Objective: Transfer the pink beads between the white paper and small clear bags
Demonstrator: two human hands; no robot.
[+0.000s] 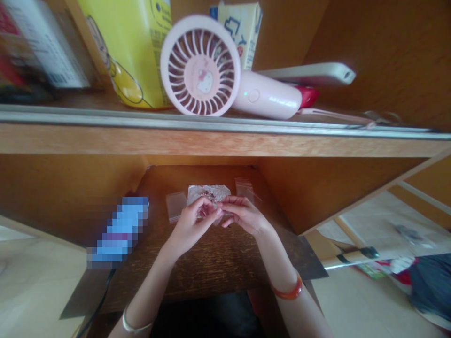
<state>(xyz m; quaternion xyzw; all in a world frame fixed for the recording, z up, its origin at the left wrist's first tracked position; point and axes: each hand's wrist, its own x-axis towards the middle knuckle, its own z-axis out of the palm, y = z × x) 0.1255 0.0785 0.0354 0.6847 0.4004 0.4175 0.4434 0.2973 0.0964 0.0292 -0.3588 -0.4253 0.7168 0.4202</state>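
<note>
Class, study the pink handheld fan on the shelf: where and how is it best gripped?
Probably by its slim handle, from the open front of the shelf: the handle lies sideways near the edge, pointing right, away from the wide slatted head.

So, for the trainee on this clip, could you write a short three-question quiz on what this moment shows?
1. True or false: the pink fan rests on the shelf, above the left hand and the right hand.
2. Which arm wears the orange bangle?
3. Which of these lies on the brown surface by both hands?
A) a spoon
B) a crumpled white sheet
C) a mug

Key:
1. True
2. The right arm
3. B
</note>
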